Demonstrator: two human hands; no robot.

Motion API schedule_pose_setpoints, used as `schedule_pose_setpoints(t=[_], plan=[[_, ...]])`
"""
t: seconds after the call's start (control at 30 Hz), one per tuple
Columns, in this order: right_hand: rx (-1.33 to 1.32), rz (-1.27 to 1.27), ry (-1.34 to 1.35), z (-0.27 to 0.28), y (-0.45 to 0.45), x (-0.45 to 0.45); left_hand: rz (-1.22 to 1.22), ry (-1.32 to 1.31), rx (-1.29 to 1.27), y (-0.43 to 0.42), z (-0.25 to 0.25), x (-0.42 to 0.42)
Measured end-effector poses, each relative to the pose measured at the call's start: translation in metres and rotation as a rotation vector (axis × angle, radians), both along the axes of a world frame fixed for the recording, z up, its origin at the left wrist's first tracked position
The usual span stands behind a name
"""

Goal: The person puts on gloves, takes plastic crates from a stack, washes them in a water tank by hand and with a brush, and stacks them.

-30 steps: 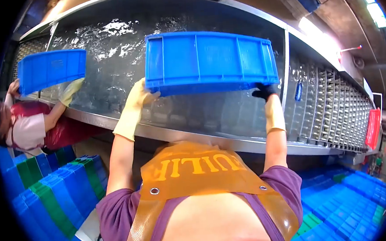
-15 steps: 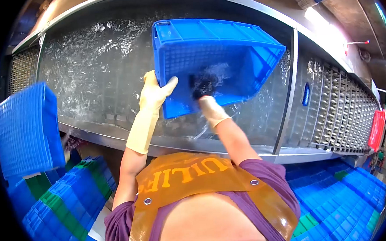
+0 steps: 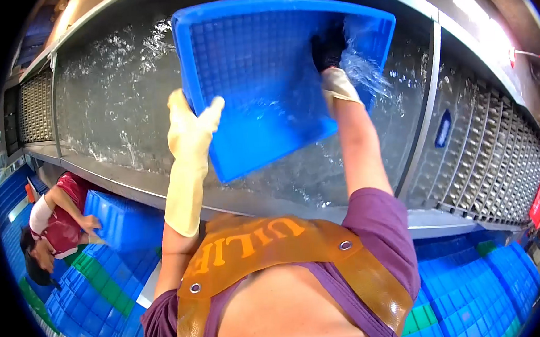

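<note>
And here's the big rectangular blue plastic crate (image 3: 258, 123), tipped on its side above a long grey metal trough (image 3: 107, 178) of rippling water (image 3: 115, 110), its open mouth facing the wearer! The left hand (image 3: 194, 122), in a long pale-yellow rubber glove, has it clamped at the left edge, thumb over the rim, fingers round the outside. The right hand (image 3: 329, 50), dark-covered with a pale cuff, is deep inside near the right end, water streaming off beside it; whether those fingers are curled or spread, I can't tell. Over to the right, a small oblong blue-and-white object (image 3: 443, 128) lies by the ribbed metal rack (image 3: 492, 155). Down at left, a co-worker in a maroon apron (image 3: 72, 211) grips a second blue plastic crate (image 3: 121, 218) beside blue and green plastic crates (image 3: 98, 296) in stacks.
</note>
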State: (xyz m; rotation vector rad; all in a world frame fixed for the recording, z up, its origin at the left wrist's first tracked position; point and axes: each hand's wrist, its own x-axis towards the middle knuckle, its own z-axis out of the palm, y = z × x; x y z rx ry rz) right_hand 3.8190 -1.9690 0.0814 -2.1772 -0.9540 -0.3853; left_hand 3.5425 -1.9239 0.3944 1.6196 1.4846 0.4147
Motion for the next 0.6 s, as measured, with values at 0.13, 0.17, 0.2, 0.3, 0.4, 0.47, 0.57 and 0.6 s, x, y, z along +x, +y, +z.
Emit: schedule_pose_setpoints(t=[0.13, 0.17, 0.2, 0.3, 0.4, 0.47, 0.57, 0.6], plan=[[-0.767, 0.102, 0.389, 0.066, -0.071, -0.050, -0.013, -0.016, 0.099, -0.007, 0.003, 0.007], [-0.941, 0.166, 0.464, 0.081, -0.074, -0.074, -0.006, -0.025, 0.121, -0.016, 0.011, 0.012], [-1.065, 0.267, 0.532, 0.099, -0.071, -0.098, -0.009, -0.020, 0.114, -0.020, 0.007, 0.008], [-1.110, 0.575, 0.618, 0.131, -0.049, -0.184, 0.022, -0.123, 0.209, -0.031, 0.002, 0.001], [-0.786, 0.904, 0.467, 0.181, -0.060, -0.243, -0.022, -0.176, 0.096, -0.020, -0.009, -0.019], [-0.457, 0.917, 0.398, 0.156, -0.079, -0.271, -0.004, -0.328, 0.020, -0.007, -0.020, -0.035], [-0.387, 1.047, 0.534, 0.175, -0.135, -0.199, 0.077, -0.486, -0.232, 0.020, -0.025, -0.051], [-0.476, 0.929, 0.397, 0.159, -0.149, -0.159, 0.089, -0.574, -0.389, 0.031, -0.022, -0.055]])
